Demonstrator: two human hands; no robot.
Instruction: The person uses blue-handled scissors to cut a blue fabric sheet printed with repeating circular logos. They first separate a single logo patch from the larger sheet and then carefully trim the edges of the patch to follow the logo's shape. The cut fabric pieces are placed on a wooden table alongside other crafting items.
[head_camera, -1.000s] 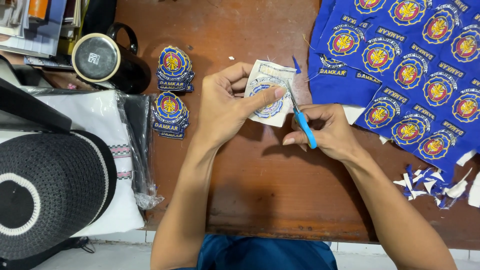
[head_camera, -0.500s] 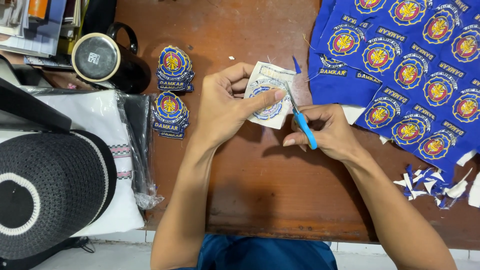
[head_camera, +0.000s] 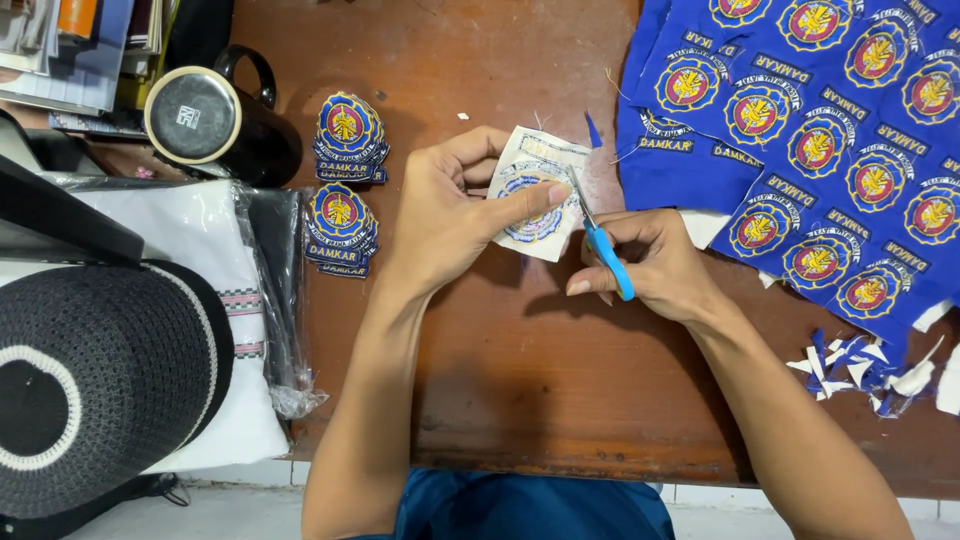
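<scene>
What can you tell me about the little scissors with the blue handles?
The scissors are small, with slim silvery metal blades and bright blue handles that look like plastic. The right hand grips the handles, hiding the finger loops. The blades point up and away from the person, with the tips at the edge of a patch shown white backing up, which the left hand pinches above the wooden table.

The left hand (head_camera: 450, 215) hides much of the patch (head_camera: 535, 195); the blue fabric sheet (head_camera: 800, 150) runs past the frame's right edge.
</scene>
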